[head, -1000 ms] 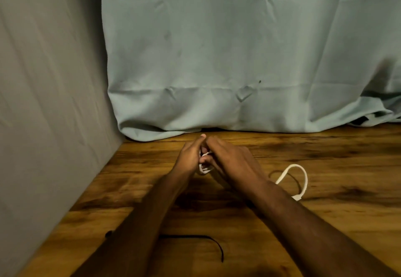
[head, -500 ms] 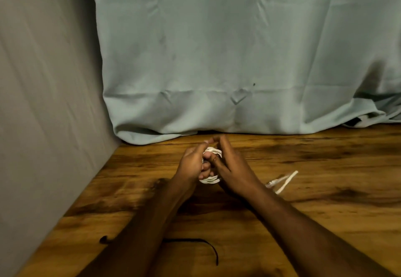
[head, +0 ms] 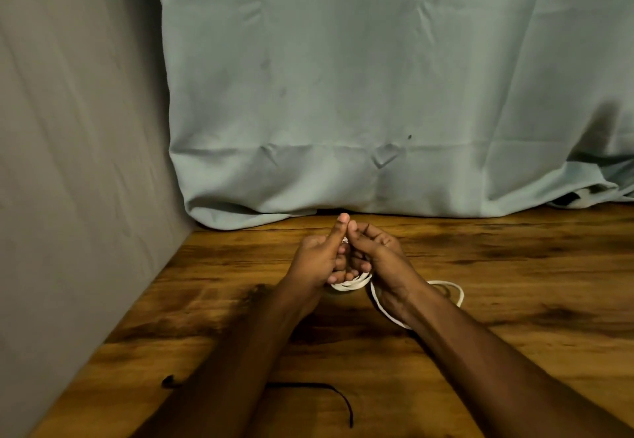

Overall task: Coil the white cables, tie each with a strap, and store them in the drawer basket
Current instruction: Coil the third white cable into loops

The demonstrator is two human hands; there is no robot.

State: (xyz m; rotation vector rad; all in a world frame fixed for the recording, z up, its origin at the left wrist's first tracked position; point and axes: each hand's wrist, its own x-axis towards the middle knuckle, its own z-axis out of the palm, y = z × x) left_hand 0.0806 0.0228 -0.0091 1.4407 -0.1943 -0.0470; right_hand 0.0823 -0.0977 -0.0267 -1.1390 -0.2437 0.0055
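Observation:
A white cable (head: 350, 285) is wound into a small coil held between both hands above the wooden table (head: 514, 283). My left hand (head: 320, 259) grips the coil, its thumb pointing up. My right hand (head: 380, 255) holds the coil from the right with curled fingers. The cable's loose tail (head: 453, 291) loops over the table under and behind my right wrist. A thin black strap (head: 329, 393) lies on the table near the front, partly hidden under my left forearm. No drawer basket is in view.
A pale green cloth (head: 377, 94) hangs behind the table and bunches on its far edge. A grey wall (head: 75, 163) borders the table on the left.
More cable is wound on the coil. The loose tail, straight half a second ago, now curves in a loop around my right wrist. My left thumb has lifted upright.

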